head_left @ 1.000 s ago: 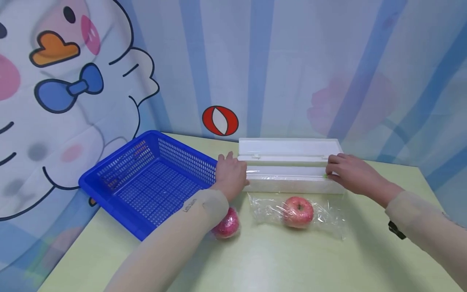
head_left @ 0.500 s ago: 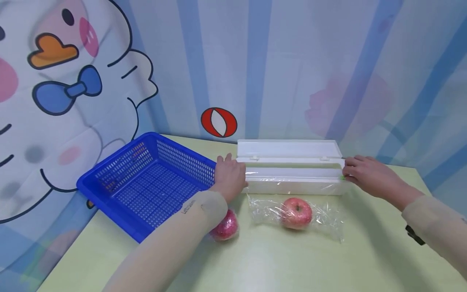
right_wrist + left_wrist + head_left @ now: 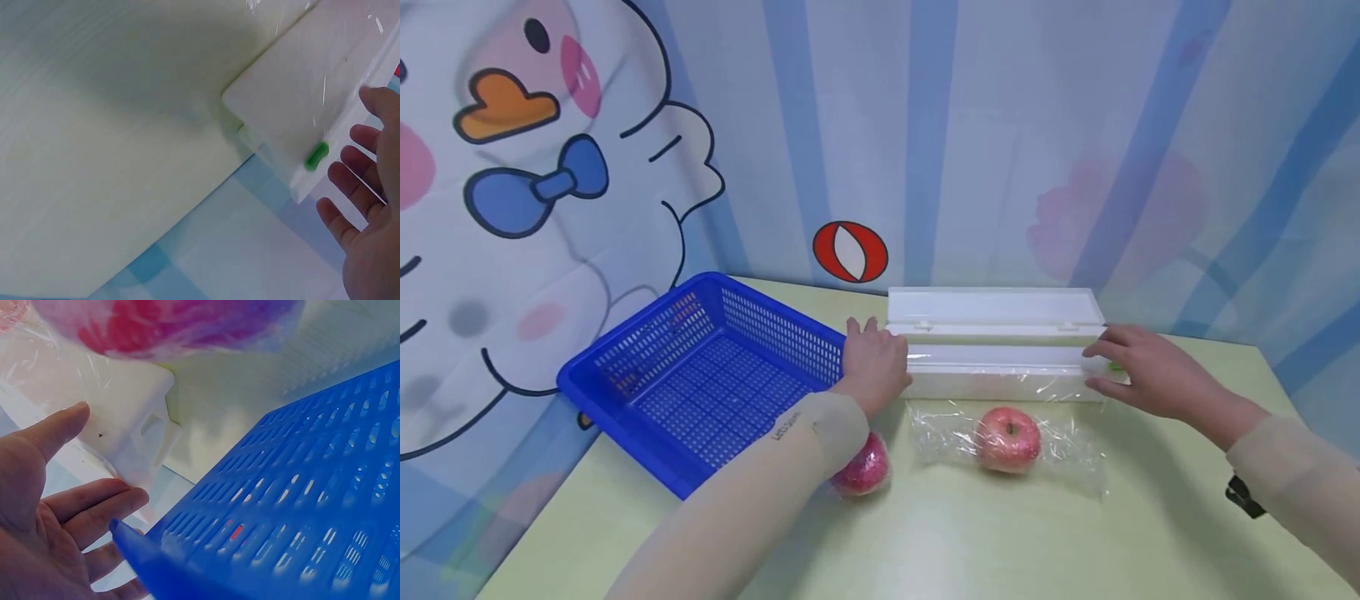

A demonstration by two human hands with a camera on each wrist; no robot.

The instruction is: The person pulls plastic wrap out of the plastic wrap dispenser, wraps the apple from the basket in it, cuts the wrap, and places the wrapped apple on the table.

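Observation:
A white cling film dispenser (image 3: pixel 1000 385) lies on the table with its lid (image 3: pixel 992 307) raised. My left hand (image 3: pixel 875 367) rests at its left end; in the left wrist view the thumb and fingers are extended by the end of the box. My right hand (image 3: pixel 1150 371) hovers at the right end, fingers spread. Beside those fingers sits a green slide cutter (image 3: pixel 317 156). Clear cling film (image 3: pixel 940 433) lies in front of the box, with a red apple (image 3: pixel 1009 440) on it. A wrapped red apple (image 3: pixel 862 467) is partly hidden behind my left sleeve.
A blue slotted basket (image 3: pixel 700 392) stands at the left, its right wall close to my left hand. A patterned curtain (image 3: pixel 985 150) hangs behind the table (image 3: pixel 970 542). The table's right edge shows beyond my right hand.
My right hand slid rightward along the dispenser with the green slide cutter, then let go and spread its fingers. The left hand stays at the left end.

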